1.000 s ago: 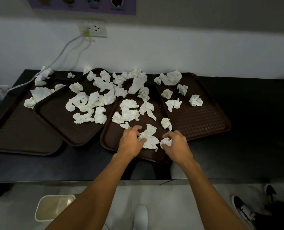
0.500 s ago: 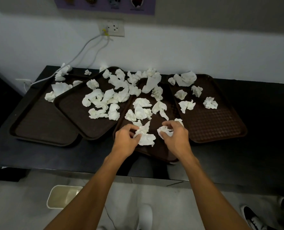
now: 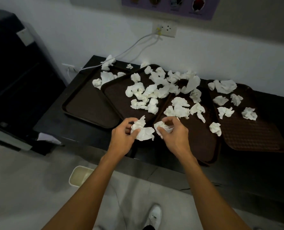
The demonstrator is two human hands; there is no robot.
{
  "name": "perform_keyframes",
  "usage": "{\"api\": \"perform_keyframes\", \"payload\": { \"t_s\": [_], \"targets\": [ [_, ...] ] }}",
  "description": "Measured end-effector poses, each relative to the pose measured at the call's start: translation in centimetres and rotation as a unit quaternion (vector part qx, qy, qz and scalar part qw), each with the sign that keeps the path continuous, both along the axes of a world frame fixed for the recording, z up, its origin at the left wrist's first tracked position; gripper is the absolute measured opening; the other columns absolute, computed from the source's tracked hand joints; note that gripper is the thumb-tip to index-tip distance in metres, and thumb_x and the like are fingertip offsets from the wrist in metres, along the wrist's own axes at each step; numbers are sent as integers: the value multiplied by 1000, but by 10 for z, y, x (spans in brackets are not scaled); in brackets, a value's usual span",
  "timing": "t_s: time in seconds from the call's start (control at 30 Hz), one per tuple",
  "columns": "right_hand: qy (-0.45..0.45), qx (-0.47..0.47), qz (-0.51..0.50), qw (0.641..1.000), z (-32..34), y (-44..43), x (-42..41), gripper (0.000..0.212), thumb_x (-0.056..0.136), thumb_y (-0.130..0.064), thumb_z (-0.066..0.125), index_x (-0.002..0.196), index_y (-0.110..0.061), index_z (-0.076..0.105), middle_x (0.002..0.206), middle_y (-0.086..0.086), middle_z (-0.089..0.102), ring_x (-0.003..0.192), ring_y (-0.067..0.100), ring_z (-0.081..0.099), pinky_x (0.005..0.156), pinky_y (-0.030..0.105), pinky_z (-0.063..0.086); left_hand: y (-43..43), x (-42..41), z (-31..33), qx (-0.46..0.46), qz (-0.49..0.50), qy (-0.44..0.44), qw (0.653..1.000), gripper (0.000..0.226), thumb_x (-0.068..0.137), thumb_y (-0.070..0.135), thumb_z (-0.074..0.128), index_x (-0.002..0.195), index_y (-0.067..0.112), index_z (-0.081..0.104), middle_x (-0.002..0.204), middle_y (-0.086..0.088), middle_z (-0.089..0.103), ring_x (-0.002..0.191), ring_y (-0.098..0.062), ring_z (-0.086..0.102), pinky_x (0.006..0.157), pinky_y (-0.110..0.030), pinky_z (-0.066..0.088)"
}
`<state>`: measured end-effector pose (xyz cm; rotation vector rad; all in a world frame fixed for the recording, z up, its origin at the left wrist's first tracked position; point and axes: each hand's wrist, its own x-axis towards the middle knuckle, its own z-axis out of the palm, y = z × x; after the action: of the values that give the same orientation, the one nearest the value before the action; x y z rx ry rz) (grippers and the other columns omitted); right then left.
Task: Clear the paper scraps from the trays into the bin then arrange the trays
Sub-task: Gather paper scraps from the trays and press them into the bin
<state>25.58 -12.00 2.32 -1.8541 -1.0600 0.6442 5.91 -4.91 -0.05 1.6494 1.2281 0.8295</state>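
Several dark brown trays lie overlapped on a black table (image 3: 81, 130): a far left tray (image 3: 88, 112), a second tray (image 3: 116, 98), a middle tray (image 3: 199, 140) and a right tray (image 3: 254, 138). Many crumpled white paper scraps (image 3: 152, 95) are strewn over them. My left hand (image 3: 123, 136) grips a large scrap (image 3: 143, 131) above the near corner of the second tray. Just right of it, my right hand (image 3: 174, 136) holds a smaller wad (image 3: 160, 127) in curled fingers. A cream bin (image 3: 79, 175) stands on the floor below, partly hidden by my left forearm.
A dark cabinet (image 3: 18, 77) stands left of the table. White cables (image 3: 134, 47) run from a wall socket (image 3: 164, 29) onto the table's back left corner. My white shoe (image 3: 154, 214) shows on the grey floor.
Both hands have lifted their scraps off the middle tray and moved left toward the table's near edge. The view has swung left, bringing the cabinet and more floor into sight.
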Motion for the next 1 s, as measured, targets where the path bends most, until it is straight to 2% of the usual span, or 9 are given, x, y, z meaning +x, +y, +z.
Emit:
{"api": "perform_keyframes", "payload": {
  "t_s": [0.1, 0.33, 0.53, 0.67, 0.83, 0.87, 0.93, 1.0],
  "targets": [
    [-7, 11, 32, 999, -3, 9, -52, 22, 87, -19, 81, 104, -27, 69, 104, -18, 69, 98, -1, 62, 79, 6, 43, 1, -55, -5, -2, 45, 7, 999, 31, 86, 21, 80, 115, 32, 73, 89, 6, 69, 75, -4, 66, 73, -20, 56],
    [20, 22, 93, 995, -14, 34, -185, 20, 86, -15, 82, 100, -24, 73, 97, -15, 72, 95, 2, 67, 87, 18, 53, -4, -197, -13, -14, 130, 22, 991, 22, 86, 16, 80, 107, 24, 77, 86, 13, 71, 75, 2, 65, 67, -8, 48],
    [35, 2, 150, 988, -32, 52, -277, 19, 87, -15, 81, 99, -27, 72, 96, -16, 72, 93, 1, 68, 82, 21, 57, -3, -295, -35, -37, 193, 30, 980, 19, 88, 20, 78, 107, 24, 75, 93, 10, 74, 81, -1, 69, 71, -15, 54],
    [24, -19, 189, 982, -45, 61, -317, 20, 87, -16, 81, 101, -27, 71, 101, -15, 71, 95, 0, 67, 81, 14, 53, -4, -331, -52, -46, 233, 36, 971, 19, 87, 22, 79, 105, 26, 75, 93, 8, 74, 82, -8, 70, 73, -23, 58],
    [38, -58, 226, 972, -78, 74, -355, 20, 87, -12, 81, 101, -24, 71, 99, -13, 70, 92, -10, 63, 70, 4, 48, -10, -360, -79, -75, 298, 50, 950, 17, 88, 22, 79, 105, 23, 74, 91, 9, 72, 79, -4, 67, 68, -13, 53],
    [34, -62, 236, 969, -87, 76, -360, 21, 87, -11, 81, 101, -22, 71, 98, -12, 69, 92, -12, 62, 69, 3, 47, -11, -364, -88, -80, 307, 54, 947, 18, 88, 22, 79, 105, 23, 74, 92, 8, 73, 80, -4, 67, 70, -15, 54],
    [31, -73, 256, 963, -109, 82, -368, 24, 86, -10, 82, 105, -21, 71, 99, -13, 69, 92, -13, 62, 70, 4, 48, -15, -371, -105, -91, 325, 52, 940, 19, 88, 21, 78, 106, 24, 73, 96, 9, 73, 82, -6, 68, 74, -25, 60],
    [36, -91, 270, 958, -133, 87, -373, 31, 86, -9, 82, 112, -22, 70, 102, -15, 67, 93, -10, 63, 76, 8, 52, -19, -375, -122, -100, 339, 46, 934, 20, 90, 19, 76, 108, 26, 70, 100, 14, 71, 83, -3, 68, 75, -24, 60]
  ]
}}
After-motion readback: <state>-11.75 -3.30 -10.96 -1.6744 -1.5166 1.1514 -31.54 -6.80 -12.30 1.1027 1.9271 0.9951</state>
